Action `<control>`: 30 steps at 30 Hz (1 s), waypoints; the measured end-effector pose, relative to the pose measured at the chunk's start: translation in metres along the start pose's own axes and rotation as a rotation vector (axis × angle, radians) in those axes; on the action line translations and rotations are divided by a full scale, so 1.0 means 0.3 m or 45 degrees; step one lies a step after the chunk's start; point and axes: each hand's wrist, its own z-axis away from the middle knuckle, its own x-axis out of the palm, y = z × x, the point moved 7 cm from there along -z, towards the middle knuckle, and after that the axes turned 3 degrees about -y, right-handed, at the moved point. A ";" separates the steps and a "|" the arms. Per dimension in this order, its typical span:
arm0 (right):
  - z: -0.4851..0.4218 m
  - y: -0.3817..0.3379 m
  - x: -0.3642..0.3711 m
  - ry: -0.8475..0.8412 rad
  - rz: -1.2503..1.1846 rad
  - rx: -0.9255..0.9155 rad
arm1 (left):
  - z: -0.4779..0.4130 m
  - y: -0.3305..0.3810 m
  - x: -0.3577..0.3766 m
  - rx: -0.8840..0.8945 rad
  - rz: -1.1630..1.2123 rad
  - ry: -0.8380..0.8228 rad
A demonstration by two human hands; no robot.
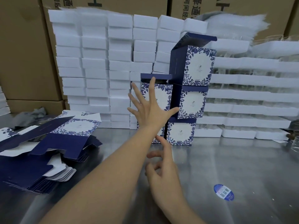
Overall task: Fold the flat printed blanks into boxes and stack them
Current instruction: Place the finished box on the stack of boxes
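Folded blue-and-white floral boxes stand in two stacks on the steel table (234, 162). The right stack's top box (198, 66) has its lid flap up. My left hand (150, 107) is spread flat, fingers straight, in front of the upper box of the left stack (163, 94); whether it touches the box I cannot tell. My right hand (163, 172) hovers nearer me over the table, fingers loosely extended and holding nothing. A pile of flat printed blanks (43, 152) lies at the left.
White foam blocks (100, 62) are piled in a wall behind the boxes. Trays in clear plastic (252, 94) are stacked at the right. Brown cartons (24, 54) stand behind. A blue oval sticker (224, 192) is on the table.
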 end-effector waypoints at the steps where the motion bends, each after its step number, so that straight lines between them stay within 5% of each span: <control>1: 0.000 0.004 -0.004 0.013 -0.010 0.009 | 0.004 0.013 0.011 0.004 -0.030 -0.003; 14: -0.004 0.005 -0.011 0.063 -0.093 0.105 | -0.012 -0.040 0.032 -0.076 -0.138 -0.057; 25: -0.006 0.025 -0.014 0.046 -0.041 0.122 | -0.011 -0.018 -0.088 0.128 -0.018 0.077; 30: -0.008 0.030 -0.010 0.021 -0.022 0.134 | 0.138 -0.155 -0.247 0.231 -0.139 -0.088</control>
